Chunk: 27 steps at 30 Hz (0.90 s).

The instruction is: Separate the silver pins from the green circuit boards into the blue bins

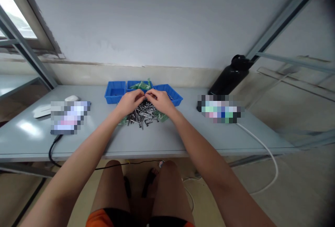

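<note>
My left hand (130, 102) and my right hand (160, 100) meet fingertip to fingertip over a loose pile of metal screws (143, 114). Both are closed in a pinch; whatever sits between the fingers is too small to make out. Behind them stand three blue bins: a left bin (111, 98) with little visible in it, a middle bin (131, 83) holding green plastic (141, 85), and a right bin (178, 100) with a few screws showing. My hands partly cover the middle and right bins. More green plastic (161, 116) lies at the pile's edges.
On the grey table (146, 143), a phone (70, 117) with a black cable and a white case (72, 98) lie left. At right are another blurred device (220, 110) with a white cable (261, 143) and a black bottle (230, 77). A wall (146, 28) rises behind.
</note>
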Tool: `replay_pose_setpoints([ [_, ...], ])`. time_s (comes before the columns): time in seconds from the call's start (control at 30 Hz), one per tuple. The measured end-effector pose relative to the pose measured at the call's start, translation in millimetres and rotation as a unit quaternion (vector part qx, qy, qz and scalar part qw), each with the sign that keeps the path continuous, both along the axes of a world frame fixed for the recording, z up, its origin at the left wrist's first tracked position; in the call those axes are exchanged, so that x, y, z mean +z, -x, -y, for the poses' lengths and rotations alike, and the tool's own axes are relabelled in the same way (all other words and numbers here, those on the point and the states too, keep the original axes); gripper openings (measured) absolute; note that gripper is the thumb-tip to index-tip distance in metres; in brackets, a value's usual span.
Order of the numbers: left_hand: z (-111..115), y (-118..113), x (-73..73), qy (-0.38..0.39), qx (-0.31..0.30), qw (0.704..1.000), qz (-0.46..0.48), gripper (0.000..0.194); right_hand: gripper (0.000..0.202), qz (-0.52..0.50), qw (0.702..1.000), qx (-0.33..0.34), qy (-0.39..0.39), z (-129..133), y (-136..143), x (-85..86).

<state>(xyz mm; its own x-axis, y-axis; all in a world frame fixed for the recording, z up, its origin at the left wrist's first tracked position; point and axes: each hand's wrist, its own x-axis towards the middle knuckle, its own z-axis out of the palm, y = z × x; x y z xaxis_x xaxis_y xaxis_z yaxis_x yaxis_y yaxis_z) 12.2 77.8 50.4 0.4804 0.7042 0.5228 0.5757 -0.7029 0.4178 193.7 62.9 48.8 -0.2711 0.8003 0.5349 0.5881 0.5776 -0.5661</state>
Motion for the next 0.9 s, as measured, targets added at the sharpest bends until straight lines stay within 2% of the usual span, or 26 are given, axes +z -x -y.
replay_pose_setpoints([
  [0.13,-2.9,1.2,-2.0,-0.012,-0.01,1.0,-0.009,0.009,0.018,0.01,1.0,0.005,0.015,0.6,0.3,-0.1],
  [0.3,-3.3,1.3,-2.4,-0.017,0.007,1.0,0.004,0.009,0.018,-0.003,1.0,0.019,0.02,-0.1,0.6,0.2],
  [0.57,-2.4,2.1,-2.5,-0.036,0.029,0.999,0.001,0.011,0.019,-0.031,0.999,-0.012,0.022,-1.4,-1.9,2.0],
  [0.9,-2.5,0.8,-1.4,-0.043,0.042,0.998,-0.006,0.019,0.019,-0.023,0.999,-0.009,0.021,-2.2,-2.8,-0.5],
])
